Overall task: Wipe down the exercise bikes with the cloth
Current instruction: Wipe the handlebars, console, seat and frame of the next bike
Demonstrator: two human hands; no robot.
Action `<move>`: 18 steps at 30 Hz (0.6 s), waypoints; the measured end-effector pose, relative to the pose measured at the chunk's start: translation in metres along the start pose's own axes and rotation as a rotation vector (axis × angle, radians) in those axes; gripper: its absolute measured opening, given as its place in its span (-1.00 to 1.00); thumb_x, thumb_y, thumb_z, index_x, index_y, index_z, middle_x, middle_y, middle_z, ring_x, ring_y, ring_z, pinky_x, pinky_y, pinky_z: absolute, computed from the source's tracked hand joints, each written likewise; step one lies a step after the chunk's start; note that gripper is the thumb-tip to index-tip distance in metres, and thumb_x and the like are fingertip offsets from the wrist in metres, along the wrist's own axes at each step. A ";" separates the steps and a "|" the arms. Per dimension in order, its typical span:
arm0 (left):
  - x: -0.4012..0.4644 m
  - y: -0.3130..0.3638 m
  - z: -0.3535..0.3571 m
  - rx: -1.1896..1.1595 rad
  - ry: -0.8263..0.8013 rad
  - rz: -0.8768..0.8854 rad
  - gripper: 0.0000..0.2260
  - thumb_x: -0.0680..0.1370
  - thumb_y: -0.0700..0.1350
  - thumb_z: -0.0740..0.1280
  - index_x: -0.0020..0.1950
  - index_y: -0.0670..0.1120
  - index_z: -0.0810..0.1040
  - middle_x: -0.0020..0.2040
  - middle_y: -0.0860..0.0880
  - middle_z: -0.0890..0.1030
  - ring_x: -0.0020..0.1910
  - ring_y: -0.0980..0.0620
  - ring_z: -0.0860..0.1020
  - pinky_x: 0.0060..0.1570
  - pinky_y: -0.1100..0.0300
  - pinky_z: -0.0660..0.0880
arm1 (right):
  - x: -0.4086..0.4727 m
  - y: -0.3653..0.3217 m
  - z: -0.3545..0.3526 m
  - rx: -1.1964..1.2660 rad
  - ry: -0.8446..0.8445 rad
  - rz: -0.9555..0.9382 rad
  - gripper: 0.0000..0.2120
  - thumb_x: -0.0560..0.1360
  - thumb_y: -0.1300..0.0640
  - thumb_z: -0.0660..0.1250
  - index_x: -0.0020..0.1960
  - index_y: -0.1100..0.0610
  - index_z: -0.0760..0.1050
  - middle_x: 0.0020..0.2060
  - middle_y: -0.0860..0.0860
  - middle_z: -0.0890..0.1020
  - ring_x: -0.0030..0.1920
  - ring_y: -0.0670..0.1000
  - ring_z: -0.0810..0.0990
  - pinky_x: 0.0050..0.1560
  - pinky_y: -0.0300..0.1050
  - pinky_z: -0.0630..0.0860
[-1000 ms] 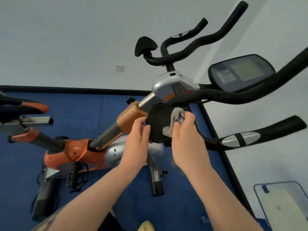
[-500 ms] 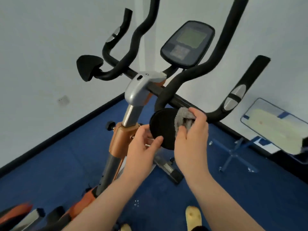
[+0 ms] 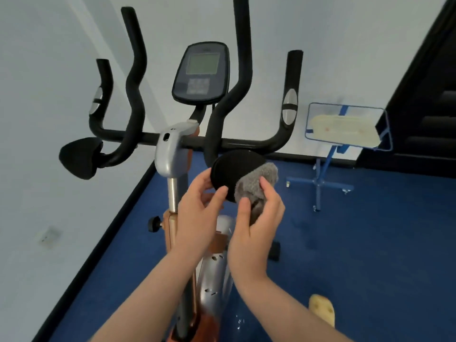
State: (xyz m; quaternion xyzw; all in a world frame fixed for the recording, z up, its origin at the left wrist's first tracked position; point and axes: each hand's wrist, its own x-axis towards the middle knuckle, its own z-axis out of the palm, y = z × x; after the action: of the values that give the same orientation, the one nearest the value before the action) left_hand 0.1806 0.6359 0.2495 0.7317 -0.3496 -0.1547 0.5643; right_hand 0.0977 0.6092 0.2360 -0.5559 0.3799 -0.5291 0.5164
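Cloth [image 3: 256, 183] bunched in the right hand [image 3: 256, 218], fingers clamped round it, rubbing the right-side elbow pad [image 3: 234, 169] of the bike [image 3: 172, 149]. Left hand [image 3: 197, 206] pinches the pad's left edge. If that pinch slips, I reckon the pad swivels and the wipe skids off. No containers around.

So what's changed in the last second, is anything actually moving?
Mostly the head camera: it swung right, so the console now faces it squarely and the second bike on the left has left the view. The grey cloth slid slightly right across the round black pad. Unchanged: the right hand grips the cloth, the left hand steadies the pad's edge.
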 end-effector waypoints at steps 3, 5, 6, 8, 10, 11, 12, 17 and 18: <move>0.003 -0.001 -0.003 0.024 0.013 0.022 -0.66 0.59 -0.20 0.34 0.36 -0.01 0.49 0.13 0.07 0.64 0.07 0.15 0.62 0.00 0.16 0.61 | 0.014 0.002 -0.006 0.026 0.124 -0.007 -0.76 0.62 0.12 0.19 0.23 -0.06 0.51 0.20 -0.14 0.38 0.24 -0.30 0.38 0.16 -0.51 0.31; 0.002 -0.001 -0.004 0.013 0.001 0.008 -0.66 0.60 -0.20 0.33 0.37 0.01 0.48 0.11 0.05 0.65 0.06 0.13 0.63 -0.01 0.13 0.62 | 0.013 0.003 -0.002 0.031 0.198 0.003 -0.80 0.59 0.19 0.27 0.13 -0.05 0.56 0.13 -0.18 0.38 0.17 -0.30 0.42 0.12 -0.52 0.33; 0.001 -0.001 -0.005 0.016 -0.010 0.009 -0.66 0.60 -0.20 0.32 0.37 0.02 0.49 0.09 0.05 0.66 0.06 0.14 0.63 -0.01 0.17 0.61 | 0.005 0.003 0.002 0.030 0.192 0.037 -0.79 0.56 0.21 0.30 0.07 -0.08 0.55 0.10 -0.18 0.38 0.14 -0.29 0.43 0.08 -0.52 0.34; 0.000 -0.003 -0.006 0.034 -0.016 0.015 -0.67 0.60 -0.21 0.31 0.33 0.07 0.50 0.07 0.07 0.67 0.05 0.18 0.63 -0.03 0.29 0.58 | -0.008 0.004 0.010 0.043 0.117 0.140 -0.74 0.53 0.23 0.34 -0.02 -0.15 0.47 0.06 -0.18 0.38 0.08 -0.29 0.45 0.03 -0.49 0.38; 0.000 -0.005 -0.007 0.022 -0.002 -0.004 -0.67 0.60 -0.21 0.32 0.30 0.11 0.50 0.05 0.06 0.68 0.03 0.18 0.64 -0.05 0.34 0.56 | -0.007 0.005 0.011 0.067 0.108 0.189 -0.74 0.52 0.24 0.36 -0.07 -0.13 0.44 0.03 -0.17 0.40 0.05 -0.29 0.47 0.02 -0.44 0.40; 0.001 -0.005 -0.007 0.010 -0.002 -0.017 -0.67 0.59 -0.22 0.33 0.31 0.09 0.51 0.04 0.05 0.68 0.02 0.16 0.65 -0.04 0.30 0.58 | -0.001 0.005 0.011 0.082 0.163 0.168 -0.75 0.51 0.26 0.37 -0.08 -0.10 0.45 0.02 -0.14 0.40 0.05 -0.29 0.47 0.03 -0.45 0.41; 0.002 -0.005 -0.006 0.003 -0.002 -0.023 -0.67 0.59 -0.22 0.33 0.31 0.07 0.51 0.02 0.05 0.69 0.01 0.14 0.65 -0.04 0.27 0.59 | 0.005 0.005 0.013 0.106 0.227 0.146 -0.76 0.50 0.28 0.37 -0.09 -0.07 0.46 0.03 -0.12 0.40 0.05 -0.30 0.47 0.03 -0.47 0.39; -0.001 -0.008 -0.011 0.047 0.039 -0.027 -0.75 0.59 -0.17 0.34 0.09 0.20 0.58 -0.07 0.17 0.69 -0.05 0.22 0.65 -0.06 0.27 0.60 | -0.016 0.004 0.038 0.136 0.150 0.252 -0.76 0.53 0.21 0.35 -0.08 -0.10 0.37 0.02 -0.06 0.45 0.02 -0.22 0.49 -0.01 -0.36 0.43; -0.002 -0.011 -0.013 0.048 0.044 -0.047 -0.78 0.58 -0.15 0.35 0.07 0.19 0.59 -0.06 0.17 0.69 -0.04 0.21 0.65 -0.01 0.20 0.61 | -0.014 0.006 0.036 0.149 0.133 0.260 -0.78 0.53 0.19 0.35 -0.08 -0.10 0.37 0.02 -0.04 0.47 0.02 -0.19 0.50 -0.02 -0.36 0.44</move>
State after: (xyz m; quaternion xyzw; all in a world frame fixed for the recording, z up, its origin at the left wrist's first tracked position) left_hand 0.1911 0.6474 0.2426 0.7562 -0.3235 -0.1432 0.5505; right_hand 0.1313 0.6280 0.2305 -0.4259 0.4419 -0.5202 0.5938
